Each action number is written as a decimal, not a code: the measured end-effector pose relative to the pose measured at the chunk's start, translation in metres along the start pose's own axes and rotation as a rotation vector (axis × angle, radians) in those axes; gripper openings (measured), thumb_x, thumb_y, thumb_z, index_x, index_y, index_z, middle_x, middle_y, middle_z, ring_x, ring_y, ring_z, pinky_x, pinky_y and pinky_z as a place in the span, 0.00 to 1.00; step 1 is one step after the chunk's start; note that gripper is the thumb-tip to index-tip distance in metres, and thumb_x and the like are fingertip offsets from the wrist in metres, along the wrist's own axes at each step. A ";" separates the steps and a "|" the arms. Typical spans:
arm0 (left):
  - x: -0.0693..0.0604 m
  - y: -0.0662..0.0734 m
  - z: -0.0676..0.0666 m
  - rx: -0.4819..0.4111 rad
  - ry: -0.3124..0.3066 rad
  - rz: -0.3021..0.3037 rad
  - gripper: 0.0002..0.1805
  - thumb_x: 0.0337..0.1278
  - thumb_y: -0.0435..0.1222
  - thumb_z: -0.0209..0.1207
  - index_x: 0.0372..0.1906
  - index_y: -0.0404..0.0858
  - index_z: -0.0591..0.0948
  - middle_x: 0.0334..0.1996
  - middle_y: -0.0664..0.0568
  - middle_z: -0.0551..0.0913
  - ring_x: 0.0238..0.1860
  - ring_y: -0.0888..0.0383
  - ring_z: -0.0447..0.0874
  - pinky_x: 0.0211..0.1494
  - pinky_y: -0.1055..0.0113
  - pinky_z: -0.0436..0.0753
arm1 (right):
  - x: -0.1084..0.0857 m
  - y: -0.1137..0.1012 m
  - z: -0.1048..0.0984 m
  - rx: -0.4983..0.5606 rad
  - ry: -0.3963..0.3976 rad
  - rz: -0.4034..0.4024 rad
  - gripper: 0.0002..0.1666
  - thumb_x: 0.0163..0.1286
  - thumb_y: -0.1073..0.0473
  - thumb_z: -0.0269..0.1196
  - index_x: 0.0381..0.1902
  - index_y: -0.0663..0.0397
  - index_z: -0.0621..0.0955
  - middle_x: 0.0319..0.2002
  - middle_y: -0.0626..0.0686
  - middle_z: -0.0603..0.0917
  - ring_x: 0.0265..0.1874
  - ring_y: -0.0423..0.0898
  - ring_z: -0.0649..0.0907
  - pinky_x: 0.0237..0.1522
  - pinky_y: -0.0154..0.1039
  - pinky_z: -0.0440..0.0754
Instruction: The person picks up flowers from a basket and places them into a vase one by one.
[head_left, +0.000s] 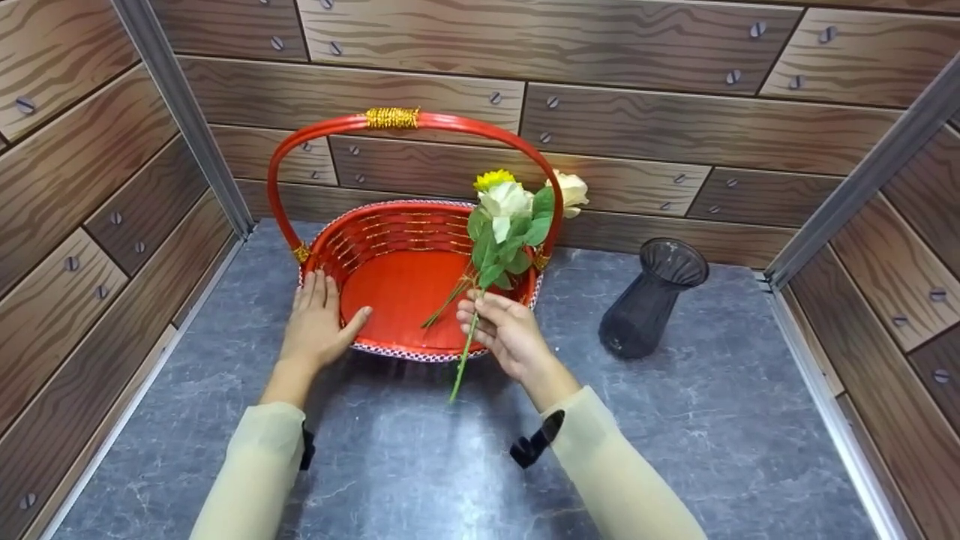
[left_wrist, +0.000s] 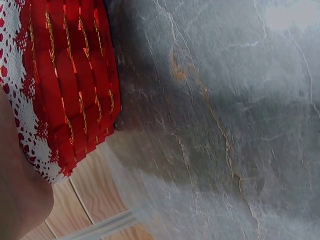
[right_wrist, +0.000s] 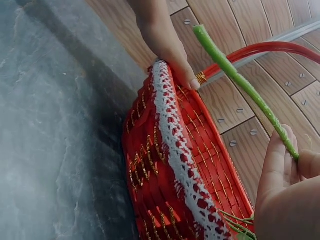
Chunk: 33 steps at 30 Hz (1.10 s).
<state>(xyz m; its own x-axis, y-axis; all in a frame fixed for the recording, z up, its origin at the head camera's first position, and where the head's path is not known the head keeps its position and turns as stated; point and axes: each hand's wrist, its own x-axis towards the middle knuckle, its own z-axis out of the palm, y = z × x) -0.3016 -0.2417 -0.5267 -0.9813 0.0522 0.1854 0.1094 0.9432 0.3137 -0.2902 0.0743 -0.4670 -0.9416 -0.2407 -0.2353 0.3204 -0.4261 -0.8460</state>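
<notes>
A red woven basket (head_left: 409, 300) with a tall hoop handle and lace-trimmed rim stands on the grey surface. My left hand (head_left: 319, 322) rests on its left front rim, fingers fairly straight and thumb over the inner edge. Between thumb and fingers, my right hand (head_left: 506, 330) pinches the green stem (head_left: 465, 360) of a white rose (head_left: 506, 204) over the basket's right side. Another pale rose (head_left: 571, 193) and a yellow flower (head_left: 493, 180) lean at the basket's right, their lower parts partly hidden by leaves. In the right wrist view the held stem (right_wrist: 240, 80) points past the rim.
A dark translucent vase (head_left: 645, 300) with a flared mouth is on the surface to the right of the basket. Wood-patterned panels (head_left: 450, 90) with metal corner strips enclose the surface at the back and both sides.
</notes>
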 end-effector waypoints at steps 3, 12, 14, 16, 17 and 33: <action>-0.001 0.000 -0.001 -0.006 -0.010 -0.003 0.54 0.68 0.66 0.41 0.75 0.21 0.52 0.77 0.28 0.47 0.79 0.35 0.37 0.79 0.43 0.40 | -0.009 0.002 -0.006 -0.020 -0.005 0.003 0.22 0.74 0.67 0.57 0.63 0.68 0.74 0.44 0.59 0.88 0.41 0.47 0.89 0.50 0.41 0.86; -0.001 -0.002 -0.004 0.000 -0.013 -0.005 0.54 0.68 0.66 0.42 0.75 0.21 0.52 0.77 0.28 0.47 0.79 0.35 0.36 0.79 0.43 0.41 | -0.030 0.004 -0.023 -0.064 -0.025 -0.015 0.22 0.74 0.66 0.57 0.63 0.70 0.74 0.43 0.59 0.88 0.40 0.47 0.89 0.48 0.42 0.86; 0.000 -0.002 -0.004 0.003 -0.016 -0.006 0.54 0.68 0.66 0.42 0.75 0.21 0.52 0.77 0.28 0.47 0.79 0.35 0.37 0.79 0.43 0.41 | -0.034 0.004 -0.026 -0.064 -0.024 -0.016 0.22 0.73 0.66 0.58 0.62 0.69 0.74 0.43 0.60 0.88 0.41 0.48 0.89 0.48 0.42 0.86; 0.000 -0.001 -0.004 0.003 -0.020 -0.007 0.54 0.68 0.65 0.42 0.75 0.21 0.52 0.77 0.28 0.47 0.79 0.35 0.36 0.79 0.43 0.41 | -0.038 0.003 -0.029 -0.066 -0.023 -0.020 0.22 0.73 0.66 0.58 0.62 0.69 0.74 0.44 0.60 0.88 0.40 0.48 0.89 0.47 0.41 0.86; 0.000 -0.001 -0.004 0.002 -0.022 -0.008 0.54 0.68 0.65 0.43 0.75 0.21 0.51 0.77 0.28 0.47 0.79 0.35 0.36 0.79 0.43 0.41 | -0.040 0.003 -0.030 -0.065 -0.024 -0.022 0.22 0.74 0.66 0.57 0.62 0.70 0.74 0.44 0.60 0.88 0.40 0.48 0.89 0.47 0.41 0.86; 0.002 0.003 -0.004 0.000 -0.041 -0.005 0.54 0.68 0.65 0.42 0.75 0.22 0.49 0.77 0.28 0.44 0.79 0.34 0.34 0.79 0.42 0.42 | -0.066 -0.007 -0.060 -0.077 0.002 -0.055 0.25 0.74 0.66 0.57 0.65 0.74 0.71 0.41 0.56 0.89 0.40 0.47 0.89 0.47 0.41 0.87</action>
<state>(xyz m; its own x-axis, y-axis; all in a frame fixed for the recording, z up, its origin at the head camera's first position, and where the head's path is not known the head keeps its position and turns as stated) -0.3027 -0.2396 -0.5215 -0.9874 0.0611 0.1459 0.1048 0.9435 0.3143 -0.2360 0.1459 -0.4744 -0.9579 -0.2170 -0.1880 0.2590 -0.3703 -0.8921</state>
